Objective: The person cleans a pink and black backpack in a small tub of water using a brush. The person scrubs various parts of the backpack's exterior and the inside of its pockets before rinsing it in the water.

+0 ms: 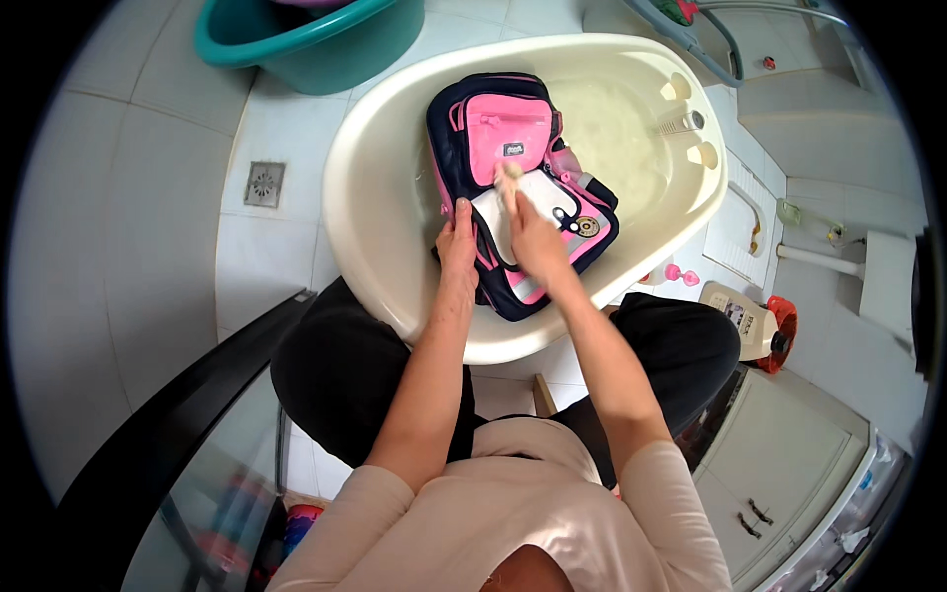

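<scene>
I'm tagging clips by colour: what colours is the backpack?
Backpack: mainly dark navy, pink and white; head view.

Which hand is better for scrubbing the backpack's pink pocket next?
Probably the right hand: it holds a pale, blurred, brush-like tool by the pink pocket. The left hand is at the left edge of the backpack, looking better placed to steady it.

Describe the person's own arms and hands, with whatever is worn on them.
Plain, short, pale beige sleeves end near the elbows, leaving both forearms bare. The left hand and right hand are ungloved, and no watch shows on either wrist. Slight blur hides finer detail on the right hand.
</scene>
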Available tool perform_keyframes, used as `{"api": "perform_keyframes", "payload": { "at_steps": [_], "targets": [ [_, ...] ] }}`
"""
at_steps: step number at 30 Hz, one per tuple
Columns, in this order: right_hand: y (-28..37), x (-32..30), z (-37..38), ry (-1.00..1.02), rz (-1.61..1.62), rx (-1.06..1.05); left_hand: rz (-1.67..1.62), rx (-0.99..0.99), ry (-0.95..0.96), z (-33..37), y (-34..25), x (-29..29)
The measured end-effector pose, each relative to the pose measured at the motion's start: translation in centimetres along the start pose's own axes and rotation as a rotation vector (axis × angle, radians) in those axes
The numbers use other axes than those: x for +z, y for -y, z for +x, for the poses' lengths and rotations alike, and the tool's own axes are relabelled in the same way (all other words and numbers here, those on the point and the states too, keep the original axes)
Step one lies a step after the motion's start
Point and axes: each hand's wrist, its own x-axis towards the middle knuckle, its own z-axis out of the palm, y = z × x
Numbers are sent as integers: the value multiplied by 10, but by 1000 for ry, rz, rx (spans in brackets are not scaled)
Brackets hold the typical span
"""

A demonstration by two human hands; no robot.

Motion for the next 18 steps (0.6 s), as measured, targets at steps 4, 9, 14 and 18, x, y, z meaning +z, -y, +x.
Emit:
{"api": "perform_keyframes", "payload": {
  "at_steps": [4,9,14,18],
  "targets": [
    [3,-6,19,46,8,38,33,3,43,10,10,-4],
    [31,2,-59,123,-14,-80,11,-12,38,14,5,-19],
    [-76,23,17,-72,-45,300,86,-24,81,6,18,4],
    [-36,18,-14,128,-117,115,47,-15,73,27,13,-26]
  ]
}}
